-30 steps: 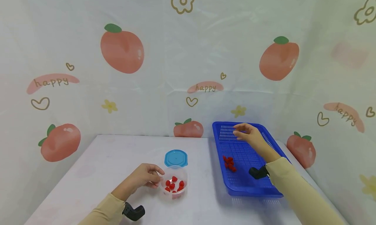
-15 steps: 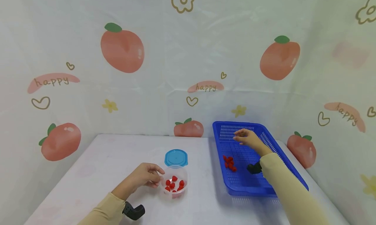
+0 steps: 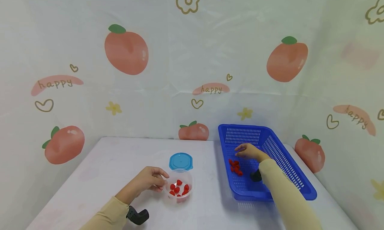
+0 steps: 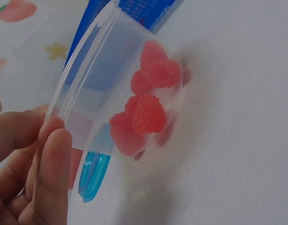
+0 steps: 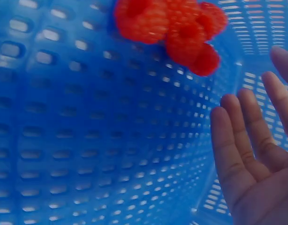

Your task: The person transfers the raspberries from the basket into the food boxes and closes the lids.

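My left hand point(image 3: 149, 179) pinches the rim of a clear round plastic tub point(image 3: 186, 177) between thumb and fingers. Several red raspberries point(image 4: 150, 114) lie at the bottom of the tub, seen through its wall in the left wrist view. Over on the right, my right hand point(image 3: 250, 152) is inside the blue plastic basket point(image 3: 247, 195), above its floor, with nothing between its fingers. A small cluster of raspberries point(image 5: 184, 30) rests on the basket floor by its left side, just short of the right fingertips. The fingers look loosely extended in the right wrist view.
A blue lid point(image 3: 181, 161) lies flat on the white table point(image 3: 126, 156) behind the tub. The basket's perforated walls point(image 3: 279, 143) rise around the right hand. A white printed curtain point(image 3: 162, 73) hangs behind the table.
My right hand has come down and nearer, from above the far end of the basket toward the raspberry cluster. The left hand and tub have stayed in place.
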### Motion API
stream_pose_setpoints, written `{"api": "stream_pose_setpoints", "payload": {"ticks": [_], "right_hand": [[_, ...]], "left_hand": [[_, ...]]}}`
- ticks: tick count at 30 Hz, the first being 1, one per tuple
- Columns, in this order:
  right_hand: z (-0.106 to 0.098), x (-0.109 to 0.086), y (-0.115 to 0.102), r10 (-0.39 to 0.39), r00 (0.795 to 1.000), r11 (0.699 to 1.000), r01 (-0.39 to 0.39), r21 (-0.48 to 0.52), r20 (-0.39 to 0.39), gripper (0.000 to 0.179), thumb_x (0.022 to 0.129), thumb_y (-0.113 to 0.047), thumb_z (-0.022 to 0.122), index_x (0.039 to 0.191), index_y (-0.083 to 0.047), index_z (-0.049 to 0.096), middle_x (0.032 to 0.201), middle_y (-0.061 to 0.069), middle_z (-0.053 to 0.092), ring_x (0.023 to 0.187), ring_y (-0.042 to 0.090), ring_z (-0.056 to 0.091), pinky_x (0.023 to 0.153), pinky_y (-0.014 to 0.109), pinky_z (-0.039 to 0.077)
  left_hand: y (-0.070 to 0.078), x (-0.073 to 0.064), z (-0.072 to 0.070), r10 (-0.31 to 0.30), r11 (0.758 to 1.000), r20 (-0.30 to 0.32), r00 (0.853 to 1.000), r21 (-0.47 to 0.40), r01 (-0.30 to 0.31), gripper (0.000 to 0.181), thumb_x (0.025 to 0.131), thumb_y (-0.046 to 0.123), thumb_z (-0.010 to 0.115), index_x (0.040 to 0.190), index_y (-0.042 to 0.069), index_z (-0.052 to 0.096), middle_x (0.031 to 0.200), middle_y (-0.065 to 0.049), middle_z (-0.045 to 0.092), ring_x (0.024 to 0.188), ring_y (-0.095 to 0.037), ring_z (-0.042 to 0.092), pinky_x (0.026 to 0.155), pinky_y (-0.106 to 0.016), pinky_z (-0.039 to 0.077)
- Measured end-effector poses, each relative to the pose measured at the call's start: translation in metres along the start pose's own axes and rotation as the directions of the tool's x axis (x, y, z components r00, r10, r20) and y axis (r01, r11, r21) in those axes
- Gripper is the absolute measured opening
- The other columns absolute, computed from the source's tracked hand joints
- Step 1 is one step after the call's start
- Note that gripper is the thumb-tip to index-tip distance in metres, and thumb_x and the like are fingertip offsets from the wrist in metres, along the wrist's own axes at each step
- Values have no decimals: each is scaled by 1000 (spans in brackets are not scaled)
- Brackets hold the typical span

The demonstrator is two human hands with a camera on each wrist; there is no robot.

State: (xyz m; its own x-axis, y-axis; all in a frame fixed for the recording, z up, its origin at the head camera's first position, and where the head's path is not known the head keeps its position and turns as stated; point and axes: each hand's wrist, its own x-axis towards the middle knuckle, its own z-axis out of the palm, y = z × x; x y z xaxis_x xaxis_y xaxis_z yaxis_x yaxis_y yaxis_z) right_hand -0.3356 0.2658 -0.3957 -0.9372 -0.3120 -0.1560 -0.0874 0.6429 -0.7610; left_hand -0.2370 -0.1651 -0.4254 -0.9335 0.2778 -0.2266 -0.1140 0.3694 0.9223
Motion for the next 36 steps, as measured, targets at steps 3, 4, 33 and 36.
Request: {"api": "stream_pose_setpoints", "payload": {"ticks": [3,4,33,36], "right_hand": [[4,-1,1,41,999,999,-41,-15,26,32,91,-5,61,117,13,58,110,26,65,99,32,65,88,45,55],[5,-2,2,56,998,998,-55,-14,33,31,91,-5,61,117,13,58,111,25,65,100,32,65,89,45,55],[14,0,1,200,977,974,-190,-125,70,19,89,-2,61,107,3,67,99,10,66,89,19,61,85,39,56],[11,-2,0,172,982,984,-168,-62,73,22,89,-2,61,110,5,65,103,13,67,91,21,63,89,42,55]], "left_hand": [[0,1,1,-3,1000,-3,1000,0,3,25,85,10,70,107,-2,65,74,-5,66,61,-15,63,65,-30,60],[-1,1,1,-3,1000,-2,1000,-1,3,25,85,10,70,107,-2,65,74,-5,66,61,-15,63,65,-30,60],[0,0,1,3,1000,-12,1000,5,-2,24,85,10,71,106,-1,65,72,-5,65,60,-15,63,63,-30,59],[-1,0,1,8,1000,-10,1000,4,-8,24,85,9,70,106,-1,65,72,-5,65,61,-15,63,63,-30,59]]}}
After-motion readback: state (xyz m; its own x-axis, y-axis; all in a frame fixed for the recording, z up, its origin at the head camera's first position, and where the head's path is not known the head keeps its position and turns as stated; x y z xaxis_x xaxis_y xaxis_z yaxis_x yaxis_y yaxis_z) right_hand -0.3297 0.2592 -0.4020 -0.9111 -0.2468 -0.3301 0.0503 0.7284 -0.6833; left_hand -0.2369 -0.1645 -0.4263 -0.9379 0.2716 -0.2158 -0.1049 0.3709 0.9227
